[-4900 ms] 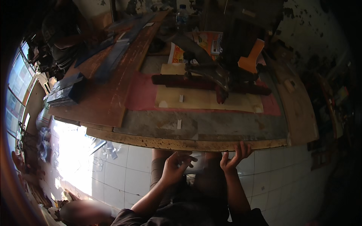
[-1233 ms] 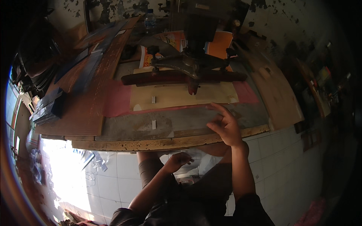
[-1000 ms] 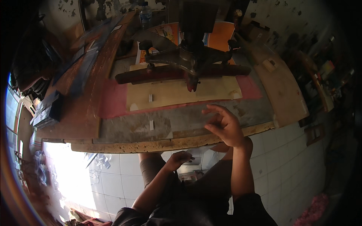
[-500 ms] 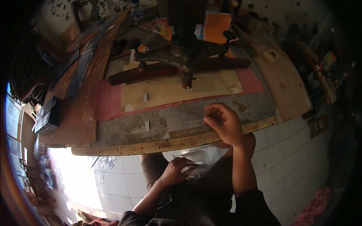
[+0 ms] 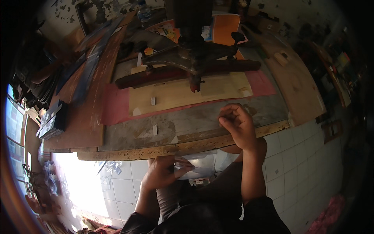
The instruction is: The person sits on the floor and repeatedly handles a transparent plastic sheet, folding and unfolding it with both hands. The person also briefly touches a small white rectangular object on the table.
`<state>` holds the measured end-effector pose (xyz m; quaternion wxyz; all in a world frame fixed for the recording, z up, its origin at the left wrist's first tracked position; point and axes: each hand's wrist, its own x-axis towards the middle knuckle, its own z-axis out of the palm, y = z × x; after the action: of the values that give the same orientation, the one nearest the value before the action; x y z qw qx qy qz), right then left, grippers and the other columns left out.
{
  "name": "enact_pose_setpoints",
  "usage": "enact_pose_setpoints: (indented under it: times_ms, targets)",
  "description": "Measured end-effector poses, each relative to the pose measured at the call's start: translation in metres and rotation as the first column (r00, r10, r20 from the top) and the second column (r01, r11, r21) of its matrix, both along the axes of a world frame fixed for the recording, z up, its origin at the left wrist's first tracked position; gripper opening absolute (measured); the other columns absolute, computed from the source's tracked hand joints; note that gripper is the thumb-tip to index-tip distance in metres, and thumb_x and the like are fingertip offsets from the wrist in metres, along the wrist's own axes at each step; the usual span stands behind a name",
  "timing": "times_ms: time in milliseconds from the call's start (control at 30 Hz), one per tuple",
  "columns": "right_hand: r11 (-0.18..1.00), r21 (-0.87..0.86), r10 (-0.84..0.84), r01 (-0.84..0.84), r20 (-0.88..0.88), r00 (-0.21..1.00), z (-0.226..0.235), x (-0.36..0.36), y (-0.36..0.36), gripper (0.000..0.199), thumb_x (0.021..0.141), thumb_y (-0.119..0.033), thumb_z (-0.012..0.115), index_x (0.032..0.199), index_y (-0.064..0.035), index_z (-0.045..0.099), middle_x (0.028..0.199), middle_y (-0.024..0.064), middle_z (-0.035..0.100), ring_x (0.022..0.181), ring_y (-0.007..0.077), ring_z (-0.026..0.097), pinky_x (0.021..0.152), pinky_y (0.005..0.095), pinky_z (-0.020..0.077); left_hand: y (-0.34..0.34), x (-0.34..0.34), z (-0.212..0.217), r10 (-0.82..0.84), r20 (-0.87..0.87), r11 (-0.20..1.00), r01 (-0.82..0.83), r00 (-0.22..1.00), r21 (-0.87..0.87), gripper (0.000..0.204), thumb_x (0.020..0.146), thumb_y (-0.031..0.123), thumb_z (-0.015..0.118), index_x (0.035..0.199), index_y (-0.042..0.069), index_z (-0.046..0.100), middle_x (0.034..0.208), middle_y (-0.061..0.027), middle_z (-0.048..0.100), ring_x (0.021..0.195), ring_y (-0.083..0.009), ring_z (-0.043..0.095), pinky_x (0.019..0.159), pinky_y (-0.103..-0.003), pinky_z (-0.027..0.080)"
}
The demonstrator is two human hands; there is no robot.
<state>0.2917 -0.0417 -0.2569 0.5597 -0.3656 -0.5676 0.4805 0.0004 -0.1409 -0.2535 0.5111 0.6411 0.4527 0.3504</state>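
Left hand [image 5: 161,175] has a closed grip on a clear plastic sheet [image 5: 198,167], held low over the lap just below the table [image 5: 128,152] edge. Right hand [image 5: 237,124] is curled shut above the grey board [image 5: 194,121]; whether it pinches anything cannot be told. Risk: the thin sheet could crease or slip from the one-handed hold, or snag on the rough table edge.

A dark metal machine base [image 5: 194,58] stands on a red board [image 5: 117,107].
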Motion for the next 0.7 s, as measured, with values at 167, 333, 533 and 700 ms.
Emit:
enact_pose_setpoints:
  times_ms: [167, 333, 533, 700]
  targets:
    - [0.998, -0.043, -0.042, 0.046, 0.086, 0.995, -0.001, 0.008, 0.004, 0.026, 0.102, -0.003, 0.073, 0.127, -0.0015, 0.067, 0.108, 0.0042, 0.072, 0.098, 0.0087, 0.069, 0.087, 0.0261, 0.0559, -0.004, 0.02, -0.016, -0.005, -0.189, 0.992, 0.029, 0.982, 0.123, 0.016, 0.094, 0.017, 0.083, 0.103, 0.004, 0.081, 0.099, -0.0079, 0.082, 0.095, -0.0231, 0.079, 0.084, -0.035, 0.061]
    - [0.999, 0.03, -0.046, 0.039, 0.286, 0.957, 0.008, 0.022, 0.015, 0.031, 0.102, -0.003, 0.071, 0.133, -0.0008, 0.068, 0.124, 0.0076, 0.07, 0.099, 0.011, 0.071, 0.088, 0.0279, 0.0576, -0.019, 0.058, -0.078, -0.107, -0.111, 0.994, 0.103, 0.988, -0.036, 0.015, 0.098, 0.015, 0.076, 0.105, 0.002, 0.079, 0.107, -0.0117, 0.081, 0.097, -0.0247, 0.079, 0.088, -0.037, 0.061]
    - [0.998, 0.063, -0.009, -0.01, 0.296, 0.955, 0.016, 0.032, 0.011, 0.04, 0.099, 0.007, 0.067, 0.138, 0.0018, 0.064, 0.141, 0.0115, 0.061, 0.105, 0.0162, 0.074, 0.089, 0.0287, 0.0587, -0.031, 0.078, -0.137, -0.007, 0.099, 0.986, 0.024, 0.995, -0.167, 0.014, 0.101, 0.012, 0.073, 0.108, 0.001, 0.078, 0.104, -0.0094, 0.08, 0.099, -0.0201, 0.077, 0.091, -0.035, 0.06]
    - [0.994, 0.074, 0.074, -0.086, 0.154, 0.985, -0.005, 0.045, 0.018, 0.054, 0.093, 0.012, 0.07, 0.144, 0.0, 0.06, 0.142, 0.0119, 0.062, 0.105, 0.0156, 0.075, 0.09, 0.0273, 0.0587, -0.032, 0.086, -0.165, -0.006, 0.24, 0.962, 0.071, 0.971, -0.265, 0.013, 0.101, 0.009, 0.074, 0.106, -0.002, 0.076, 0.104, -0.0091, 0.079, 0.101, -0.0182, 0.076, 0.093, -0.036, 0.059]
